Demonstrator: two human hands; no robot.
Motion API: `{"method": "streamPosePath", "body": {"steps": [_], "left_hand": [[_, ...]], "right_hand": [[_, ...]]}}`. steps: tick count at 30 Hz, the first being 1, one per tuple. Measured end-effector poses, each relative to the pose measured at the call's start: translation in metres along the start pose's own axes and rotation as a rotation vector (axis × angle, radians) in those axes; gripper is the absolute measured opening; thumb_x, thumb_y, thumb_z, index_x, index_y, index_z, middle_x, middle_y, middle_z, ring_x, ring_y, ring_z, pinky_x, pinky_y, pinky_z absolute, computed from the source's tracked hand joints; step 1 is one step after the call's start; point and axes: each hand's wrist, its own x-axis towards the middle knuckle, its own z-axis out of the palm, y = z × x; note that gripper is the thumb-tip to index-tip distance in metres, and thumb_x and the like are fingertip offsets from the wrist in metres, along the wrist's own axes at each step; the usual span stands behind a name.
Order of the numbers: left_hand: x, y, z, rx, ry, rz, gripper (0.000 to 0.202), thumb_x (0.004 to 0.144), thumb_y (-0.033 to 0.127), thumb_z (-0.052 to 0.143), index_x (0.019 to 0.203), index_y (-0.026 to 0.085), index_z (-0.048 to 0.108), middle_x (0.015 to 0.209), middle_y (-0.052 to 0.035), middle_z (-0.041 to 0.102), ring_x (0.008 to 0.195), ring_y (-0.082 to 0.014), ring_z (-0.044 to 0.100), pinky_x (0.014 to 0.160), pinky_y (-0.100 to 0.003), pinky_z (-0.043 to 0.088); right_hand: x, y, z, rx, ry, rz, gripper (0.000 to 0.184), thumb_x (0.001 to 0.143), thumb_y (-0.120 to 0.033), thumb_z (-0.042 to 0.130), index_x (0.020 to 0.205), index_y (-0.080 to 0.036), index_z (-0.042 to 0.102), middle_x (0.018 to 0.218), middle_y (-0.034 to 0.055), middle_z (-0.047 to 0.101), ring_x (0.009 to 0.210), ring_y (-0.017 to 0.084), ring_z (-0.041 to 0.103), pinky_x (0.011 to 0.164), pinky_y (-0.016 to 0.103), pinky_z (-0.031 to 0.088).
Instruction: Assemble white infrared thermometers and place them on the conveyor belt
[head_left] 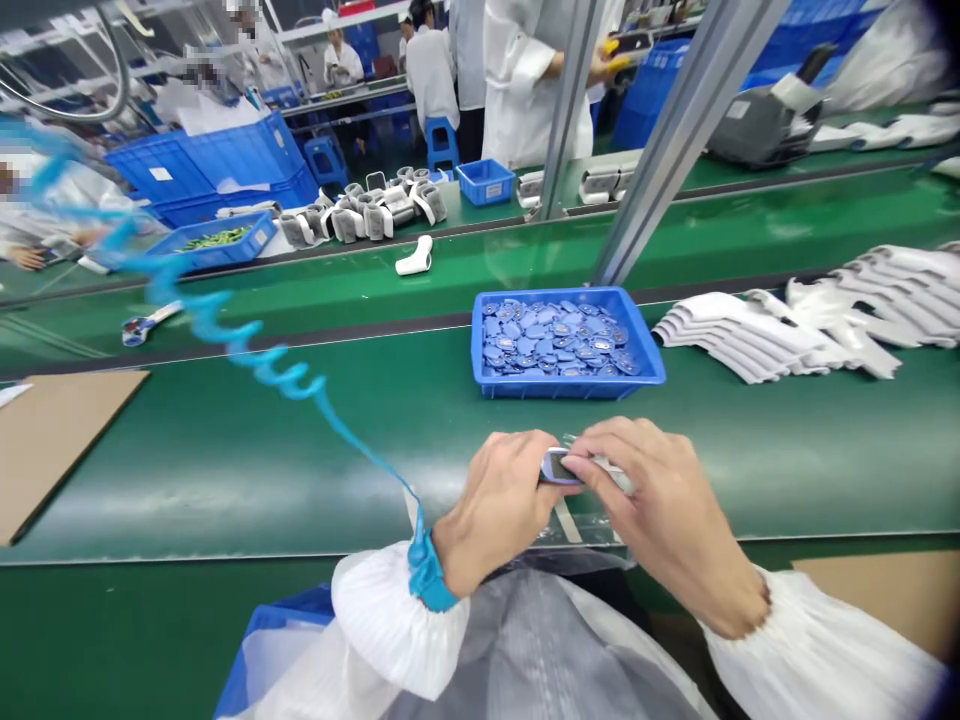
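Note:
My left hand (504, 490) is closed around a small blue-rimmed device part with a dark display window (559, 465), held above the green belt. A blue wristband with a coiled cord (427, 560) circles that wrist. My right hand (660, 490) is closed, with thumb and fingertips together against the display's right side. Thin, clear, shiny material (621, 476) shows by these fingers; I cannot tell whether it is film or how it is held. Just beyond both hands stands a blue bin (570, 386) filled with many small blue parts.
White curved housings (742, 330) lie stacked at the right. A metal post (667, 130) rises behind the bin. Cardboard (67, 430) lies at left; the coiled blue cord (262, 365) crosses the left side. A white shell (415, 257) lies on the far belt. Co-workers stand and sit beyond.

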Motion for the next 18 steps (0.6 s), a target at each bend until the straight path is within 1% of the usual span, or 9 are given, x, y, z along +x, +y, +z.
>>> {"method": "streamPosePath", "body": {"steps": [2,4,6,9,11,13,15,17,18], "left_hand": [[0.0,-0.002,0.0,0.198,0.026,-0.055,0.006,0.097,0.016,0.059,0.094,0.021,0.059,0.096,-0.0064,0.07,0.089,-0.0247,0.064,0.077,-0.036,0.044],[0.0,-0.008,-0.003,0.247,0.097,-0.173,0.008,0.095,0.013,0.058,0.094,0.021,0.059,0.096,-0.008,0.069,0.088,-0.0252,0.064,0.073,-0.035,0.045],[-0.001,-0.018,-0.01,0.059,0.173,-0.301,0.004,0.094,0.021,0.062,0.095,0.021,0.059,0.096,-0.0072,0.069,0.085,-0.0235,0.064,0.072,-0.034,0.046],[-0.005,-0.032,-0.029,-0.364,0.251,-0.508,0.025,0.088,0.04,0.069,0.102,0.02,0.062,0.09,-0.0059,0.07,0.076,-0.0212,0.064,0.064,-0.03,0.048],[-0.012,-0.037,-0.045,-0.594,0.263,-0.638,0.041,0.082,0.052,0.074,0.105,0.018,0.066,0.087,-0.0069,0.071,0.071,-0.0207,0.063,0.058,-0.029,0.046],[-0.022,-0.04,-0.061,-0.753,0.264,-0.729,0.052,0.074,0.058,0.08,0.106,0.018,0.07,0.092,-0.0091,0.074,0.075,-0.0218,0.065,0.06,-0.029,0.049],[-0.034,-0.041,-0.074,-0.818,0.293,-0.81,0.055,0.071,0.057,0.084,0.111,0.021,0.073,0.102,-0.0101,0.075,0.085,-0.0251,0.068,0.065,-0.031,0.054],[-0.043,-0.043,-0.081,-0.831,0.329,-0.894,0.06,0.069,0.057,0.087,0.117,0.025,0.073,0.11,-0.0094,0.076,0.095,-0.0288,0.069,0.069,-0.033,0.058],[-0.047,-0.044,-0.082,-0.837,0.331,-0.926,0.063,0.067,0.056,0.088,0.12,0.026,0.072,0.112,-0.0089,0.075,0.099,-0.0301,0.069,0.07,-0.033,0.059]], "right_hand": [[-0.001,-0.002,-0.004,-0.004,0.018,0.007,0.036,0.107,-0.038,0.041,0.085,-0.022,0.064,0.092,0.0032,0.071,0.081,0.019,0.06,0.078,0.037,0.034],[-0.002,0.005,-0.005,0.01,0.028,0.072,0.036,0.107,-0.041,0.04,0.085,-0.022,0.061,0.09,0.0037,0.069,0.08,0.02,0.059,0.076,0.036,0.034],[-0.005,0.021,0.004,-0.013,-0.016,0.16,0.033,0.106,-0.04,0.041,0.085,-0.022,0.06,0.087,0.0043,0.069,0.079,0.021,0.059,0.074,0.034,0.035],[-0.014,0.054,0.025,-0.121,-0.104,0.226,0.022,0.101,-0.034,0.047,0.087,-0.021,0.059,0.078,0.0045,0.067,0.073,0.022,0.059,0.069,0.033,0.034],[-0.017,0.076,0.029,-0.165,-0.116,0.225,0.016,0.098,-0.033,0.051,0.094,-0.02,0.059,0.083,0.0054,0.068,0.079,0.023,0.062,0.07,0.033,0.036],[-0.009,0.099,0.017,-0.169,-0.088,0.208,0.021,0.097,-0.037,0.054,0.106,-0.019,0.06,0.096,0.0073,0.068,0.09,0.023,0.063,0.074,0.033,0.041],[0.014,0.127,-0.01,-0.22,-0.033,0.213,0.033,0.097,-0.043,0.055,0.115,-0.017,0.061,0.108,0.0103,0.066,0.099,0.023,0.062,0.081,0.034,0.045],[0.047,0.163,-0.041,-0.425,0.037,0.309,0.041,0.096,-0.046,0.056,0.12,-0.013,0.061,0.118,0.0152,0.064,0.106,0.026,0.061,0.088,0.036,0.046],[0.064,0.183,-0.054,-0.579,0.007,0.399,0.045,0.095,-0.047,0.056,0.124,-0.013,0.06,0.124,0.0174,0.062,0.113,0.029,0.059,0.091,0.038,0.045]]}}
